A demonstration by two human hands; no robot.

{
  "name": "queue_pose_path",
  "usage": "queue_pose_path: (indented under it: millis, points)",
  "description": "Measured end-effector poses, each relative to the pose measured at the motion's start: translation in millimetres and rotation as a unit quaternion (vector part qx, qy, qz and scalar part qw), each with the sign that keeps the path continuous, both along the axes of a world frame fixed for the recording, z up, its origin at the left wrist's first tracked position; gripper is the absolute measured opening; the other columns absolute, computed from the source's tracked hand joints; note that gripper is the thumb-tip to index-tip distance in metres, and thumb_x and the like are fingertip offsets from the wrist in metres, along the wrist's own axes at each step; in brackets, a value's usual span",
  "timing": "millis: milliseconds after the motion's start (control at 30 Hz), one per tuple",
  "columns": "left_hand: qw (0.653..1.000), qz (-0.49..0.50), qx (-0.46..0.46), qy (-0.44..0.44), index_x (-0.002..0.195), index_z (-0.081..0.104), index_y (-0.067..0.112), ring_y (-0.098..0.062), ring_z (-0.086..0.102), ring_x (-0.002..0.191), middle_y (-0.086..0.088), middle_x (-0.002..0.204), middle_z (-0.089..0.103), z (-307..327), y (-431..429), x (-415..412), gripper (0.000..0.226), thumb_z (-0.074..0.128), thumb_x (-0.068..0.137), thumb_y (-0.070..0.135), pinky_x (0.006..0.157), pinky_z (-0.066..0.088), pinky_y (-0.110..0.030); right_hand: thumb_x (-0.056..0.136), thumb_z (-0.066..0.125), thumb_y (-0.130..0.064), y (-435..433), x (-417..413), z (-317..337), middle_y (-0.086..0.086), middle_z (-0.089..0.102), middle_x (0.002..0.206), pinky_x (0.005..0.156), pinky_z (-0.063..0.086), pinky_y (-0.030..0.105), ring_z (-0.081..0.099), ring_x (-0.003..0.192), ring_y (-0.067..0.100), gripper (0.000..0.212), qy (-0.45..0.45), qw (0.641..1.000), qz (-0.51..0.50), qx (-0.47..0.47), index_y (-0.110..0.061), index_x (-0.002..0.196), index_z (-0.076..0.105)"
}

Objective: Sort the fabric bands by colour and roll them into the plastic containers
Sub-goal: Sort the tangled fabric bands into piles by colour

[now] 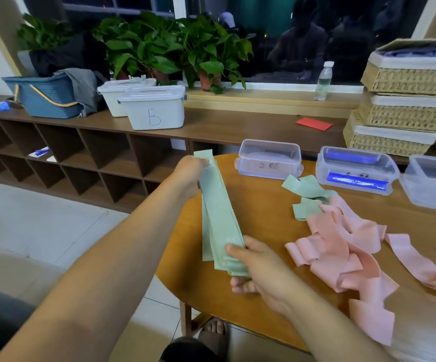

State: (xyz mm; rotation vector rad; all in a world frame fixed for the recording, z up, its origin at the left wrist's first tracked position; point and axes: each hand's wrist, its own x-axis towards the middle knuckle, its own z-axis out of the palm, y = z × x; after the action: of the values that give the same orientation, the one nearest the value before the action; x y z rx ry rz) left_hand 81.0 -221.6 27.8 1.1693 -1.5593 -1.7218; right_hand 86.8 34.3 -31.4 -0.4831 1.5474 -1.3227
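The stack of green bands is stretched flat between my two hands, just above the left edge of the round table. Its long axis runs almost straight away from me, leaning a little left at the far end. My left hand pinches that far end; my right hand grips the near end, thumb on top and fingers curled underneath. The right hand is the nearer one, so I'd judge the roll starts there and travels along the stack toward the left. To the right of the stack lie a few loose green bands, then the pink bands. Beyond it, to the right, stands an empty clear container.
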Motion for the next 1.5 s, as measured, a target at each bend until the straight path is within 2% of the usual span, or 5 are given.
queue_pose_path:
  millis: [500, 633, 1100, 1267, 1500]
  points:
    - [0.935, -0.106, -0.241, -0.237, 0.155, 0.04, 0.019, -0.022, 0.058, 0.111, -0.004, 0.134, 0.056, -78.5, -36.3, -45.3, 0.051, 0.055, 0.105, 0.019, 0.084, 0.051, -0.033, 0.106, 0.053, -0.048, -53.8, -7.9, -21.7, -0.001, 0.072, 0.105, 0.046, 0.048, 0.026, 0.064, 0.052, 0.013, 0.029, 0.191, 0.975, 0.051, 0.098, -0.035, 0.132, 0.05]
    - [0.853, -0.11, -0.365, -0.356, 0.15, 0.048, 0.019, -0.028, 0.049, 0.136, -0.005, 0.148, 0.053, -76.1, -46.3, -45.1, 0.055, 0.063, 0.098, 0.03, 0.109, 0.047, -0.043, 0.1, 0.056, -0.06, -53.4, -9.1, -23.3, -0.004, 0.072, 0.099, 0.059, 0.063, 0.03, 0.073, 0.066, 0.013, 0.038, 0.286, 0.947, 0.061, 0.132, -0.033, 0.125, 0.052]
    - [0.874, -0.256, -0.346, -0.226, 0.092, 0.072, 0.019, -0.024, 0.068, 0.095, -0.007, 0.098, 0.071, -12.5, -61.4, -2.7, 0.01, 0.064, 0.094, 0.024, 0.081, 0.06, -0.042, 0.079, 0.07, -0.079, -60.7, -27.5, -14.1, -0.007, 0.038, 0.157, 0.113, 0.045, 0.045, 0.035, 0.147, 0.021, 0.1, 0.481, 0.861, 0.047, 0.155, -0.03, 0.157, 0.032]
    - [0.875, -0.358, -0.309, -0.101, 0.1, 0.072, 0.006, -0.022, 0.07, 0.087, -0.019, 0.101, 0.073, 42.1, -40.4, 18.3, 0.013, 0.064, 0.093, 0.013, 0.078, 0.058, -0.038, 0.064, 0.092, -0.066, -105.3, -45.5, -4.8, -0.006, 0.052, 0.157, 0.111, 0.052, 0.05, 0.057, 0.139, 0.019, 0.125, 0.216, 0.976, -0.026, -0.006, -0.035, 0.164, 0.023]
    - [0.944, -0.226, -0.228, -0.076, 0.093, 0.07, 0.004, -0.028, 0.063, 0.09, -0.014, 0.095, 0.066, 46.6, -74.5, 15.2, 0.019, 0.063, 0.081, 0.016, 0.079, 0.05, -0.041, 0.094, 0.08, -0.021, -93.7, -66.4, -10.8, 0.015, 0.078, 0.113, 0.094, 0.062, 0.05, 0.076, 0.099, 0.032, 0.04, 0.011, 0.992, 0.093, -0.083, -0.013, 0.131, 0.066]
